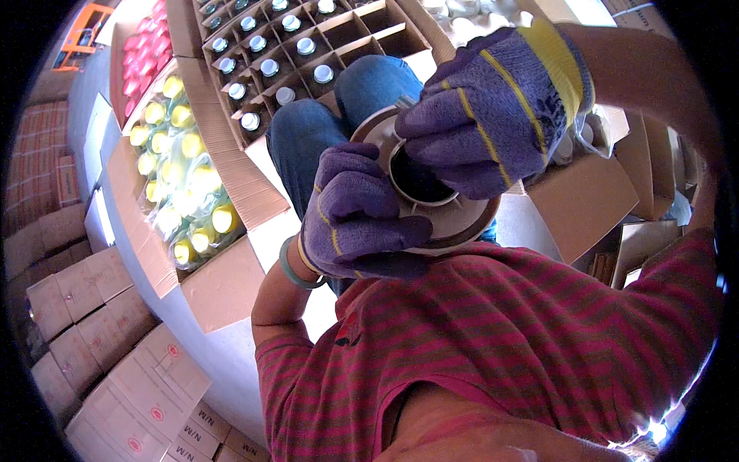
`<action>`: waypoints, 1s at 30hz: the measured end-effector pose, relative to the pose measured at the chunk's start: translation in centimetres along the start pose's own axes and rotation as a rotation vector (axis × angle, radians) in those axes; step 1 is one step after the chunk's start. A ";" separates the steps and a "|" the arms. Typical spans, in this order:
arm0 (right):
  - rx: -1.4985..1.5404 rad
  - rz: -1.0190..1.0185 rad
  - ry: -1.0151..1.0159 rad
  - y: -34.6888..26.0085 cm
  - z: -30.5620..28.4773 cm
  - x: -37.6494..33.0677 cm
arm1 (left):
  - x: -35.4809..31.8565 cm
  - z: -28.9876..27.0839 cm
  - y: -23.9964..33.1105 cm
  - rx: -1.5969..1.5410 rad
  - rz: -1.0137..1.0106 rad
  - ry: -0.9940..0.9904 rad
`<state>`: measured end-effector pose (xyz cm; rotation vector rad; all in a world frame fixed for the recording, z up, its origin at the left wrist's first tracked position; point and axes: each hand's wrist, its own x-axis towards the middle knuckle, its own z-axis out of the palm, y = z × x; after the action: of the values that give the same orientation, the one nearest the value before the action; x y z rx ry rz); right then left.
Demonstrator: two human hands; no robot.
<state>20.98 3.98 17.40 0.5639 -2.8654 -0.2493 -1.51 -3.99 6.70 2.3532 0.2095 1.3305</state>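
Note:
A round reel [459,223] with a pale face, a brown rim and a dark hollow hub [419,183] rests on my lap, against my striped shirt. My left hand [350,212], in a purple knit glove, is closed on its left side, the fingers curled and the thumb along the near edge. From the upper right comes my right hand [493,112], gloved alike with a yellow cuff. Its fingers are bent together over the hub's rim, and the glove covers the tips. A small pale piece [405,102] shows beside those fingers; its kind is unclear.
Ahead stands a divided carton [339,35] of bottles with pale caps. To the left are a carton of yellow-capped bottles [185,165] and one of pink-topped containers [145,50]. White containers [469,23] stand at the far right. Stacked cartons [138,385] fill the lower left.

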 end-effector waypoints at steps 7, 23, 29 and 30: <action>0.166 0.455 -0.299 -1.3 1.5 -0.7 | 0.5 0.8 -0.2 0.107 -0.228 0.062; 0.332 1.415 -0.475 1.6 11.6 -13.2 | -0.4 1.2 -1.1 0.178 -0.348 0.190; 0.113 1.633 -0.700 -5.1 26.6 -24.1 | 0.3 0.6 -2.0 0.192 -0.387 0.172; 0.121 1.722 -0.689 -6.2 28.9 -25.6 | 0.3 0.7 -2.4 0.170 -0.369 0.171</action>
<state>39.50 11.90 -16.08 -2.2207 -2.6908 0.0753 -0.55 -1.90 5.58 2.1891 0.7960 1.3687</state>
